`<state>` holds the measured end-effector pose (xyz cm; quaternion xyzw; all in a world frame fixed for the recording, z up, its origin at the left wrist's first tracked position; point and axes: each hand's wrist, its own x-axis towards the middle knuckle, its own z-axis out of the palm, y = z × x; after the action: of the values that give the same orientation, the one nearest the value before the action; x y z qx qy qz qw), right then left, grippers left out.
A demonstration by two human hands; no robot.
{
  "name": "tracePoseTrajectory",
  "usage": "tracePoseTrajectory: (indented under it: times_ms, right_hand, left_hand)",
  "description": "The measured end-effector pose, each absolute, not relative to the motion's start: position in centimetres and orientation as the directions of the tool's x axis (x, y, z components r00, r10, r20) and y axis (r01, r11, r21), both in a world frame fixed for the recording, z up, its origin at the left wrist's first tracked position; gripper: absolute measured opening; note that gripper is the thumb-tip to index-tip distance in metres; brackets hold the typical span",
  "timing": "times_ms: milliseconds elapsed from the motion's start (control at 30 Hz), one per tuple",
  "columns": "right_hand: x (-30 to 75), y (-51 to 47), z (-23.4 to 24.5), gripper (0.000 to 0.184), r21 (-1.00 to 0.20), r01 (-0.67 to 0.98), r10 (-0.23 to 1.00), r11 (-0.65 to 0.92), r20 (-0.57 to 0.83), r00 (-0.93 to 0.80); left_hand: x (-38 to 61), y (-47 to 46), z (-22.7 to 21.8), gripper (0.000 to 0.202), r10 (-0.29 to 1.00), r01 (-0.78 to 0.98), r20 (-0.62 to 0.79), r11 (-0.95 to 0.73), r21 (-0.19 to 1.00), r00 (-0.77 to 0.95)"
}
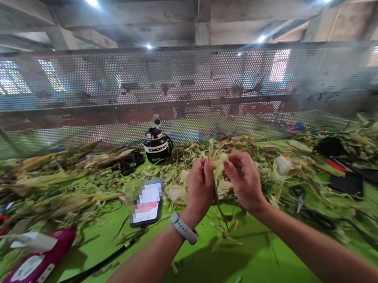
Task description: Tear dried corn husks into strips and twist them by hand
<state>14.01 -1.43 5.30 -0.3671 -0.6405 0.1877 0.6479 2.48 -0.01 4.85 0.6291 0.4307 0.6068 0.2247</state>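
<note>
Both my hands are raised over a green table (pixel 202 273) strewn with corn husks. My left hand (pixel 201 188), a grey watch on its wrist, is closed on a pale corn husk (pixel 220 167). My right hand (pixel 244 180) pinches the same husk from the other side, its fingers curled. Strands of husk hang down between my wrists. A heap of husks (pixel 233 149) lies just behind my hands.
A phone (pixel 147 201) lies left of my hands, a black mug (pixel 157 146) behind it. A magenta device (pixel 36 265) with a black cord sits at near left. Scissors (pixel 298 196) and black tools (pixel 348 181) lie right. A perforated metal screen (pixel 181 90) runs along the back.
</note>
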Motion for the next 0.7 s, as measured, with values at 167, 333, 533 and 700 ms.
tracePoseTrajectory:
  times_ms: [167,333,533,700]
  right_hand:
    - [13.7,-1.6,5.5,0.030,-0.824,0.280,0.870,0.492,0.468,-0.154]
    - [13.2,-2.1,5.6,0.029,-0.639,0.454,0.750,0.621,0.652,-0.111]
    - [16.0,-4.7,11.1,0.023,-0.525,0.315,0.439,0.791,0.845,0.306]
    - [20.2,-6.7,15.7,0.035,-0.495,0.325,0.256,0.806,0.786,0.562]
  left_hand:
    - [1.8,0.2,4.8,0.019,0.760,0.384,0.641,-0.562,0.732,-0.108]
    - [0.9,1.5,4.6,0.021,0.732,0.480,0.670,-0.548,0.686,-0.122]
    - [-2.9,5.1,3.9,0.025,0.714,0.541,0.641,-0.435,0.720,-0.280]
    - [-4.1,6.7,4.0,0.024,0.724,0.556,0.615,-0.386,0.737,-0.312]
